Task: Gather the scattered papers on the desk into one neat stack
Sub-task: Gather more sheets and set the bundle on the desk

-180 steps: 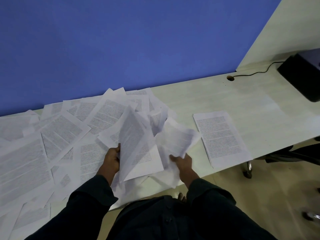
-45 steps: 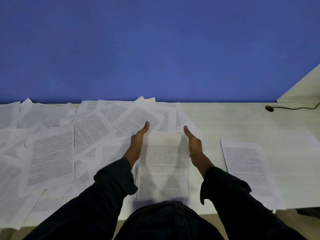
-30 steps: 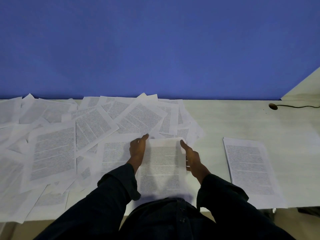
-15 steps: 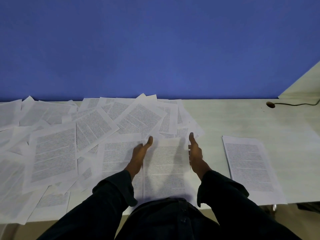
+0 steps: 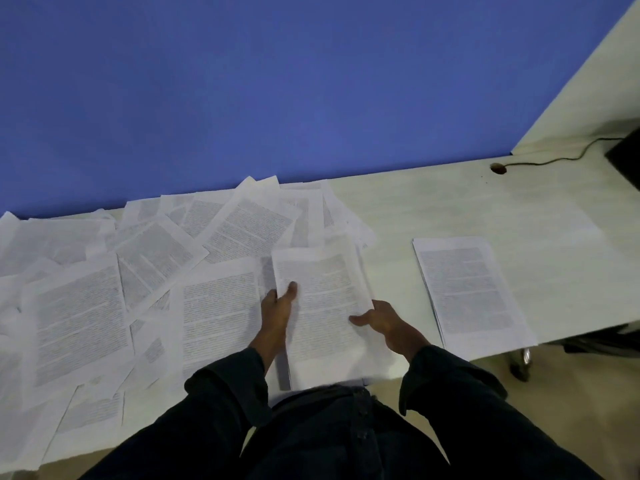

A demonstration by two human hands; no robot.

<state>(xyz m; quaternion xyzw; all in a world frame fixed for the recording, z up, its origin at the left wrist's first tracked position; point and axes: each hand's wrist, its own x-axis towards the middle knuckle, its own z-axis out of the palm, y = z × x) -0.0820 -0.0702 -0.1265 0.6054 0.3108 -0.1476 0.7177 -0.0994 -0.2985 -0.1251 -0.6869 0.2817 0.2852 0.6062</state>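
Both hands grip a squared bundle of papers [image 5: 323, 306] at the near edge of the desk [image 5: 450, 209]. The left hand [image 5: 277, 315] holds the bundle's left edge, thumb lying on the top sheet; the right hand [image 5: 384, 322] holds its right edge, thumb likewise on top and fingers curled beneath. The bundle's near end overhangs the desk's front edge, just above the dark sleeves [image 5: 221, 393]. Left of the bundle, scattered sheets [image 5: 138, 278] overlap at varied angles and cover the desk back to the blue wall [image 5: 277, 81]; some project past the front edge. Right of the bundle, a strip of bare desk separates it from a finished stack [image 5: 467, 289], which lies flat with edges nearly aligned and its near corner at the desk's front edge. Beyond that stack the desk surface is bare up to a cable hole [image 5: 498, 168], from which a cable [image 5: 561, 159] runs to a dark object [image 5: 627, 157] at the far right.
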